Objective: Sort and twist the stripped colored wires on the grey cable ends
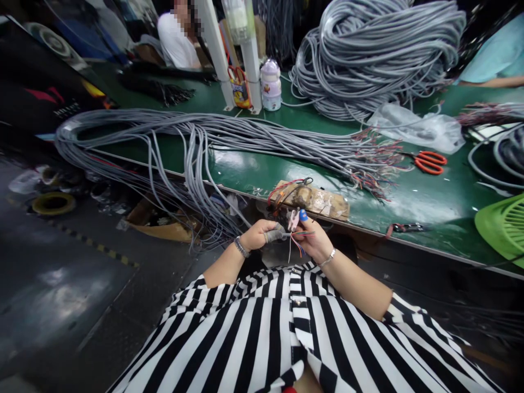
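My left hand [262, 234], with grey covers on some fingers, is closed around the end of a grey cable [285, 234]. Thin coloured wires [298, 245] fan out of that end, several of them hanging down. My right hand [317, 240] is closed at the wires, a blue cover on its thumb; part of the wires lies against its fingers. Between the two hands a small pale pink piece [293, 219] stands up near the thumb, and I cannot make out what it is. The hands are held in front of the bench edge.
On the green bench [241, 166] lies a long bundle of grey cables [262, 131] with frayed ends. Nearby are a taped block [315, 199], orange-handled scissors [429, 162], a large cable coil [380, 54], a bottle [271, 87] and a green basket [503, 224]. Other people sit across the bench.
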Demonstrator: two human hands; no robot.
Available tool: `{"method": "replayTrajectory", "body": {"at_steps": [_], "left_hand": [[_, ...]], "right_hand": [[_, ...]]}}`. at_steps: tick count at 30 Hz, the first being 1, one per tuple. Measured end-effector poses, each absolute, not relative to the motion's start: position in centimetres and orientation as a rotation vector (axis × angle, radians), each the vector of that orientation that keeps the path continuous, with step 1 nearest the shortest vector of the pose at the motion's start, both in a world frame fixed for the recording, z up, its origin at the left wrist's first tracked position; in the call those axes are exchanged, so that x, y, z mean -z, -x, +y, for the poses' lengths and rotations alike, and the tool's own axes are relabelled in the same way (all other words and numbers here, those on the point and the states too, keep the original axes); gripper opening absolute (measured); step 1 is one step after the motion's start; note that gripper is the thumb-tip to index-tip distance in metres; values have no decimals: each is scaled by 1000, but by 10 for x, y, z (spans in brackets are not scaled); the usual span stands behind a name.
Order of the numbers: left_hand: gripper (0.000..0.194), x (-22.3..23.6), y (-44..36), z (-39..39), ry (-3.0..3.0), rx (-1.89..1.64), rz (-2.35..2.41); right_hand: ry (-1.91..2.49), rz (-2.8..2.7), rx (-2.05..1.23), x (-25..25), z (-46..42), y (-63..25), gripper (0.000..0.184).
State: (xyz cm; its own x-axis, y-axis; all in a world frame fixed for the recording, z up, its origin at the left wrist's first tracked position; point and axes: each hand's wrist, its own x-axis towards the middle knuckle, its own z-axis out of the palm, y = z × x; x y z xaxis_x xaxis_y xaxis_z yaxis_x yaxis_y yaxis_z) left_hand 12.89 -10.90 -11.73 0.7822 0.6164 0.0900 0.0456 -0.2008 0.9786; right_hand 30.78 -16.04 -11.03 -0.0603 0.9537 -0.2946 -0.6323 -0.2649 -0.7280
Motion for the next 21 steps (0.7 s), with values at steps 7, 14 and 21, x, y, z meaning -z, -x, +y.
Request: {"method": "replayTrajectory", "body": {"at_steps": [7, 14, 21], "left_hand": [[45, 106, -126, -115, -1704, -498, 402], [43, 99, -104, -132, -1739, -457, 362], [42, 103, -83, -150, -1746, -505, 404]], "right_hand": [[869, -433, -1754, 117, -167, -309, 54], [910, -383, -1793, 124, -173, -317, 56], [940, -380, -1801, 122, -175, -322, 52]]}}
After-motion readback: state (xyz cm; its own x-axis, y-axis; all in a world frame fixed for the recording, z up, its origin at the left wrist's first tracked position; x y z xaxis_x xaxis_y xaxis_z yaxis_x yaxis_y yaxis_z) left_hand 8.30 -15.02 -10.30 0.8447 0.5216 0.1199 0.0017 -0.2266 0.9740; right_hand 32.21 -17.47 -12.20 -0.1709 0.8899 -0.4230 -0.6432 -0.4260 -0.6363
